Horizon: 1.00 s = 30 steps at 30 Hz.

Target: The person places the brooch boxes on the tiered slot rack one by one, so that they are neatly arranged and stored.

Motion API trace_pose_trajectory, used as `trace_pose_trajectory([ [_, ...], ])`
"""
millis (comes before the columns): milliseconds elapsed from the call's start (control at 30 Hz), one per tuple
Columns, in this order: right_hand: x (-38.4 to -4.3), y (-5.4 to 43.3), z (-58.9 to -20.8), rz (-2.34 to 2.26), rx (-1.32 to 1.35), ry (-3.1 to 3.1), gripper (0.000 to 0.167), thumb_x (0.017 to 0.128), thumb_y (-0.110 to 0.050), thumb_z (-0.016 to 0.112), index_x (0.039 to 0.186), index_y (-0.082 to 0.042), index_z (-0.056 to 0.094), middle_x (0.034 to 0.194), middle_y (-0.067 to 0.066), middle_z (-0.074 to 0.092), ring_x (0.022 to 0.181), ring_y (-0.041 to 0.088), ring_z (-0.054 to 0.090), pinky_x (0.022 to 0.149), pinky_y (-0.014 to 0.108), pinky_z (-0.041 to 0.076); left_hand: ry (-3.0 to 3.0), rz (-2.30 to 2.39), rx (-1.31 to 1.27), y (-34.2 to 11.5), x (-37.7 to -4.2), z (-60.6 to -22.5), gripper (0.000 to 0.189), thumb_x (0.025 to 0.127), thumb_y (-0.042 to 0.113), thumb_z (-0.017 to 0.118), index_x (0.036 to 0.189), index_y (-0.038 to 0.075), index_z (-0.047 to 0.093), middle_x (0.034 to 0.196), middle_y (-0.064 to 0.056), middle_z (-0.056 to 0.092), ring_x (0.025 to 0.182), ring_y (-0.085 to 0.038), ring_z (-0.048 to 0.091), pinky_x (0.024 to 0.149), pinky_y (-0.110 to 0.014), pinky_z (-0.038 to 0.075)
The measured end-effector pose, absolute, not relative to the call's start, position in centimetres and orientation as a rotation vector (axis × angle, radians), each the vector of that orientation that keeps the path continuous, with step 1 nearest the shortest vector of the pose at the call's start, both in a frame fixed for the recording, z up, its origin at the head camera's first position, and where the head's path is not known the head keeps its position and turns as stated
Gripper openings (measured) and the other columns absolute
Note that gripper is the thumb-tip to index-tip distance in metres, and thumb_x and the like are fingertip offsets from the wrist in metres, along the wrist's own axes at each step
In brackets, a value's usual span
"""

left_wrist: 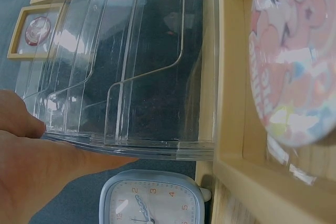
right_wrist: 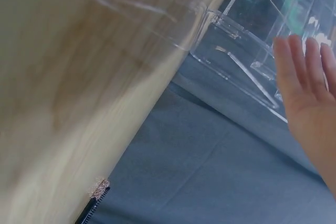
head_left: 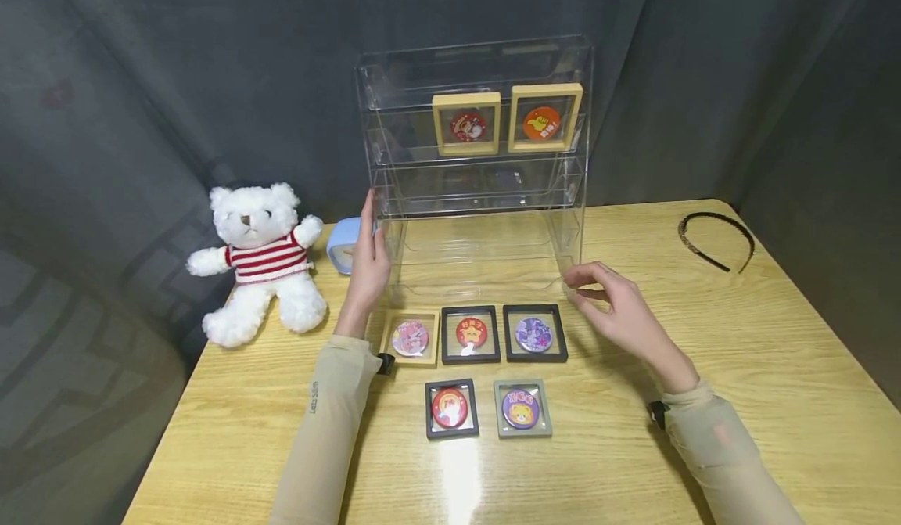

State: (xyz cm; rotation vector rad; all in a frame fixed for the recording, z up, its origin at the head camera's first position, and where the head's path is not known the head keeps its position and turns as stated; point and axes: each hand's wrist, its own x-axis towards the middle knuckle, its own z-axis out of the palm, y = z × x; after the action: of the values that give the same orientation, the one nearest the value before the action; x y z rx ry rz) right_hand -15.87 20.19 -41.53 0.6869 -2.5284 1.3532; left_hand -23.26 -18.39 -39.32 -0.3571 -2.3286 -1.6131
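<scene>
1. Clear display rack (head_left: pixel 479 213), tiered and see-through, stands upright toward the back of a wooden desk (head_left: pixel 704 329), between the person's two hands.
2. It looks like thin, stiff plastic: probably light for its size, slick to the touch, and liable to scratch or crack if squeezed or knocked.
3. Its side panels and lower corners seem the best places to take hold; the narrow shelf ledges look more likely to flex.
4. Two cream-framed badges, a red one (head_left: pixel 468 126) and an orange thumbs-up one (head_left: pixel 541 124), lean loose on an upper tier, so tilting the rack could slide them off.
5. Left hand (head_left: pixel 369 267): at the rack's left side, with the thumb and straight fingers on either side of the panel, holding it lightly. A pale blue clock (head_left: pixel 343 239) is just beside it.
6. Right hand (head_left: pixel 619 306): at the rack's lower front right corner, fingers extended in the right wrist view; whether it pinches the edge or merely touches it, I cannot tell.
</scene>
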Motion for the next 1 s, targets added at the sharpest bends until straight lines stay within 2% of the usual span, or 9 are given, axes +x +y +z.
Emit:
trace_pose_trajectory([
  [133,-15.9,20.2,-41.7,1.341,0.721,-2.577,0.026,0.099,0.004,0.072,0.123,0.008,0.068,0.12,0.022,0.071,0.111,0.04,0.07,0.098,0.058,0.057,-2.329,-1.614,-0.352,-18.4,-23.2,-39.3,0.061,0.117,0.005,0.026,0.174,0.016,0.007,0.179,-0.004,0.005,0.163,-0.018,0.007,0.131,-0.04,0.019],
  [333,-15.8,20.3,-42.0,1.295,0.753,-2.716,0.03,0.1,-0.006,0.075,0.128,0.006,0.069,0.131,0.021,0.069,0.118,0.044,0.068,0.102,0.06,0.056,-2.326,-1.616,-0.357,-18.4,-23.2,-39.3,0.061,0.117,0.004,0.026,0.174,0.015,0.007,0.18,-0.005,0.005,0.163,-0.019,0.006,0.131,-0.042,0.019],
  [567,-15.6,20.3,-42.1,1.166,0.813,-2.861,0.056,0.096,-0.017,0.084,0.141,0.007,0.062,0.142,0.028,0.061,0.125,0.05,0.063,0.105,0.062,0.053,-2.319,-1.613,-0.364,-18.4,-23.2,-39.2,0.061,0.117,0.005,0.026,0.174,0.014,0.008,0.179,-0.006,0.006,0.163,-0.02,0.007,0.131,-0.041,0.018],
  [800,-15.5,20.3,-42.5,1.042,0.846,-2.987,0.087,0.087,-0.031,0.092,0.152,0.01,0.051,0.154,0.035,0.049,0.144,0.057,0.042,0.118,0.07,0.032,-2.325,-1.627,-0.348,-18.3,-23.2,-39.2,0.061,0.118,0.006,0.025,0.174,0.016,0.006,0.179,-0.004,0.005,0.163,-0.017,0.007,0.131,-0.038,0.019],
  [1000,-15.6,20.2,-43.0,1.025,0.909,-3.033,0.099,0.081,-0.029,0.096,0.154,0.014,0.045,0.154,0.038,0.046,0.142,0.058,0.043,0.118,0.069,0.033,-2.321,-1.632,-0.347,-18.3,-23.2,-39.2,0.061,0.117,0.006,0.025,0.174,0.015,0.007,0.179,-0.003,0.006,0.163,-0.016,0.007,0.13,-0.037,0.019],
])
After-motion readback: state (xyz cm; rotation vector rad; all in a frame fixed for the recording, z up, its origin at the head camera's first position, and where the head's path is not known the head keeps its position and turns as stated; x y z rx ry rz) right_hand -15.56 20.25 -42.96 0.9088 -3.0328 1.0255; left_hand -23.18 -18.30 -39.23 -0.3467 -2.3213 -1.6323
